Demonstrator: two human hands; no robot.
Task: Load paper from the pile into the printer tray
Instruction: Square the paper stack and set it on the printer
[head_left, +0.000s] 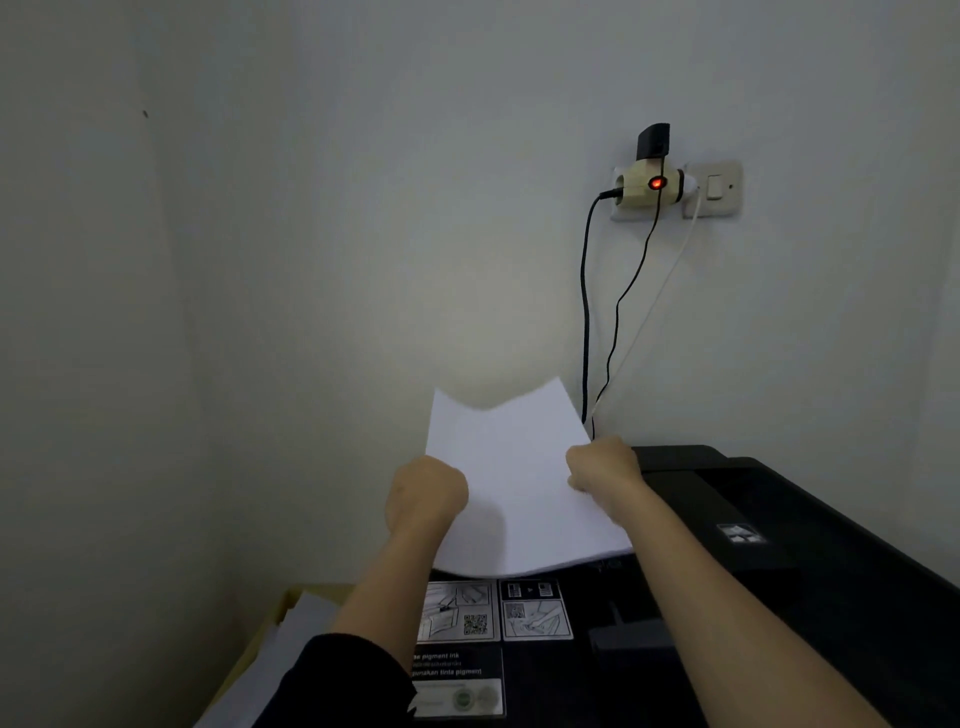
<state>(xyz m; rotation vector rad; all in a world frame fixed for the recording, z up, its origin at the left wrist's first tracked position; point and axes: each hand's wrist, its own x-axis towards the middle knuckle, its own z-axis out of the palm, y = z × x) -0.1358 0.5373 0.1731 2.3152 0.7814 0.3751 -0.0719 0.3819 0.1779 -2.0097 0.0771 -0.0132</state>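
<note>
While my left hand (428, 491) and right hand (602, 465) each gripped a side of the paper (511, 478) above the printer (779, 545), I judged it needed squaring, then sliding in flat.

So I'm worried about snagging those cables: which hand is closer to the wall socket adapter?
Right. The right hand grips the paper stack's right edge, almost directly below the socket adapter. The left hand holds the left edge, farther left and lower.
</note>
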